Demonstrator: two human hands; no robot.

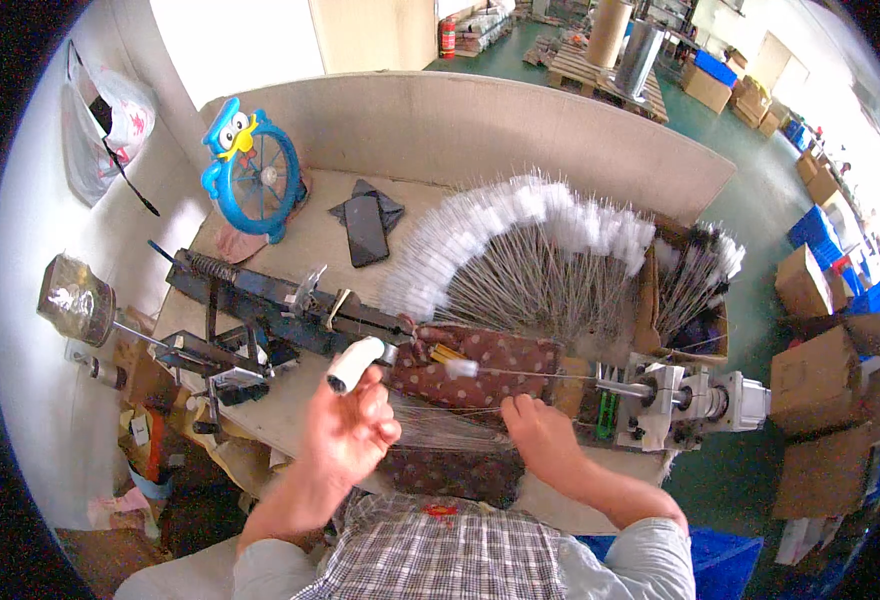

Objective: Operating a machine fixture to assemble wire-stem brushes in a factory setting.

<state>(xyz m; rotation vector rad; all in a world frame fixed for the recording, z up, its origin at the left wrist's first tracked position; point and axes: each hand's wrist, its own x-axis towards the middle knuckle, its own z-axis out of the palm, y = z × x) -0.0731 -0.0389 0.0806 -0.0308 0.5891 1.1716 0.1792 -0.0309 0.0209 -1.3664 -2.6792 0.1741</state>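
Observation:
My left hand (pixel 352 432) is raised with its fingers curled at a white tube-shaped handle (pixel 356 364), which joins a metal part of the machine. The handle hides some of those fingertips. Lower and to the right, my right hand (pixel 542 432) has its fingertips pinched together at the end of a bunch of thin wires (pixel 448 428) lying across the bench edge. Just beyond it, a small white-bristled wire brush (pixel 460 369) is held level, its stem running right to the spindle (pixel 625 389). Brown dotted cloth (pixel 505 350) lies beneath the brush.
Many finished white brushes (pixel 530 205) fan out behind, beside a cardboard box (pixel 725 340) of dark-tipped ones. A phone (pixel 366 230) and a blue cartoon-topped fan (pixel 260 180) stand farther left. The dark machine rail (pixel 260 290) crosses the bench; a low partition (pixel 380 110) rises behind.

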